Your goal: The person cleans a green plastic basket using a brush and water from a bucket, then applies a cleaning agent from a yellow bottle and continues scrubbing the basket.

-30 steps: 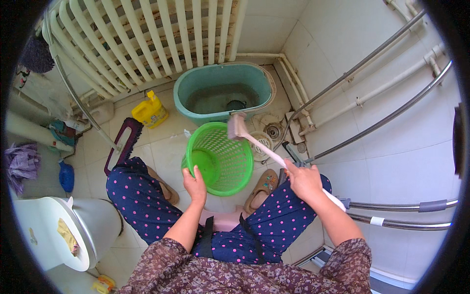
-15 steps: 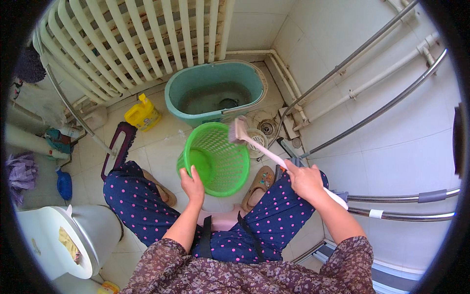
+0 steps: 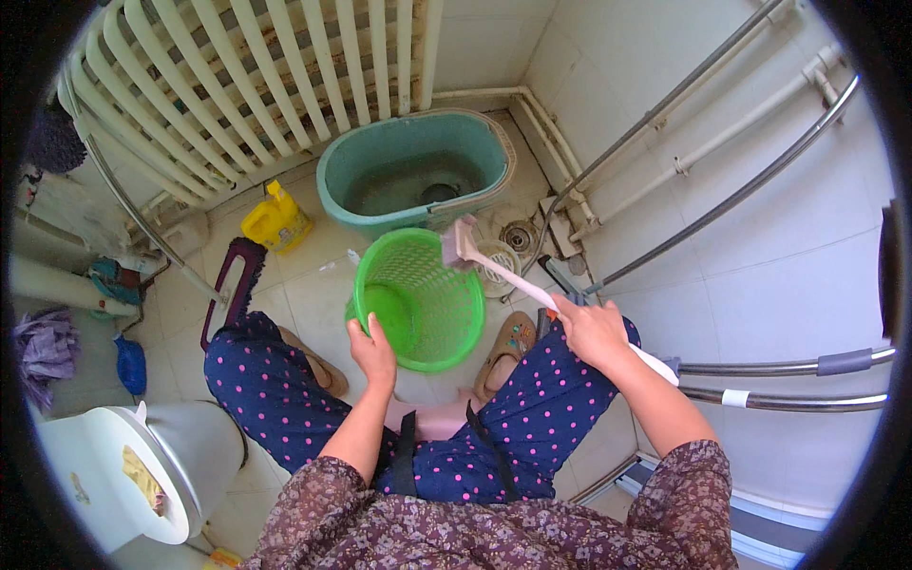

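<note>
A green plastic basket (image 3: 448, 318) with perforated sides leans tilted between my feet, its opening toward me. My left hand (image 3: 373, 353) grips its near-left rim, thumb up and the other fingers mostly hidden. In my right hand (image 3: 591, 331) is the handle of a long pink scrub brush (image 3: 513, 277), held over my right knee. The brush head reaches the basket's far-right rim with its bristles toward the opening; whether they touch the wall cannot be made out. Just beyond the basket stands a teal tub (image 3: 351, 220) holding murky water and a dark round thing.
A yellow jug (image 3: 277, 220) stands left of the tub, near a flat mop head (image 3: 228, 290). A radiator (image 3: 275, 76) lines the far wall. Floor drains (image 3: 519, 237) lie right of the basket. Metal poles (image 3: 760, 368) and pipes run along the right wall. A silver-white bin-like container (image 3: 195, 446) stands left.
The view has shifted slightly. Both hands keep their holds, and the brush and basket stay in nearly the same places.
</note>
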A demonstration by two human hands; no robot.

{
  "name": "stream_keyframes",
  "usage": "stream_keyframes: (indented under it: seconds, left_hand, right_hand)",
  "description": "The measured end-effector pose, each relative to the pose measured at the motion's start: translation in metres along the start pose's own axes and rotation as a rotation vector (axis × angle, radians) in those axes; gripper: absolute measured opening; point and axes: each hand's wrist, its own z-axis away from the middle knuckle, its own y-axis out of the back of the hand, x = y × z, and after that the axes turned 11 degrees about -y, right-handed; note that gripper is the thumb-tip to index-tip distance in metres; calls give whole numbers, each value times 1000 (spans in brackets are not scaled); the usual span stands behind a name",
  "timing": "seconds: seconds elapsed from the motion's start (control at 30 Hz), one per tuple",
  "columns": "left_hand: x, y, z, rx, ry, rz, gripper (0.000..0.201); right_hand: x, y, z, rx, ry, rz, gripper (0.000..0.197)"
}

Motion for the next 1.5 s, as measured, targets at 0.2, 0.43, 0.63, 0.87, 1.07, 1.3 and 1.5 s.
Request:
stream_keyframes:
  seconds: [0.2, 0.43, 0.63, 0.87, 1.07, 1.3, 1.5]
  left_hand:
    - [-2, 3, 8, 2, -39, -27, 23]
    - [-3, 3, 9, 119, -26, 32, 23]
    - [-19, 29, 1, -90, 305, -367, 39]
    - [-47, 28, -159, -557, 122, -89, 64]
    - [-46, -42, -179, -933, -55, -294, 44]
    - [-45, -17, -105, -374, 12, 74, 25]
    - [-20, 1, -68, -216, -2, 35, 20]
  right_hand:
    - [-45, 4, 9, 157, 267, -87, 38]
    - [-4, -1, 5, -20, -31, 17, 35]
    - [0, -7, 1, 33, 0, -40, 32]
    - [-2, -6, -8, 105, 50, 70, 30]
    - [-7, -1, -7, 141, 67, 39, 34]
    - [-42, -7, 12, 154, 230, -147, 39]
    - [-16, -24, -17, 149, 49, -11, 36]
